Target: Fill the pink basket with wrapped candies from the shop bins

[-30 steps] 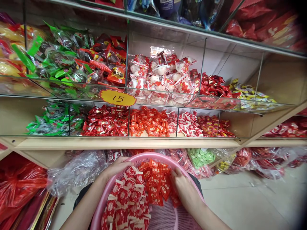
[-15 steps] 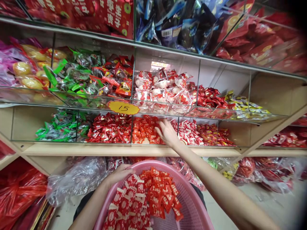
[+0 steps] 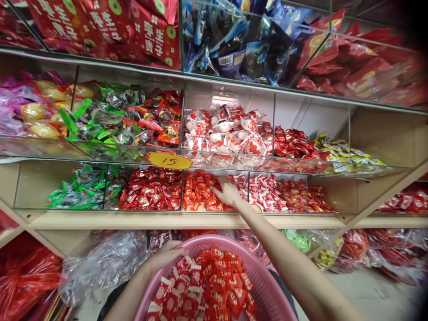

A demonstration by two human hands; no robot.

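Observation:
My left hand (image 3: 169, 257) grips the rim of a pink plastic basket (image 3: 277, 278) at the bottom centre. In the basket lie red-and-white wrapped candies (image 3: 180, 290) on the left and orange-red wrapped candies (image 3: 222, 276) on the right. My right hand (image 3: 229, 192) is inside a lower shelf compartment, over a pile of orange-red wrapped candies (image 3: 197, 189). Its thumb stands apart from the fingers, and the fingertips are partly hidden among the packets. No candy shows in that hand.
Clear dividers separate compartments of red candies (image 3: 152, 189), green packets (image 3: 82, 189) and red-and-white candies (image 3: 267, 191). A yellow price tag (image 3: 170, 160) hangs above. The wooden shelf edge (image 3: 133, 220) runs behind the basket. Clear plastic bags (image 3: 107, 258) lie underneath.
My right hand has reached farther into the compartment, down to the orange-red candies. My left hand stays on the basket rim. The shelves sit slightly lower in view.

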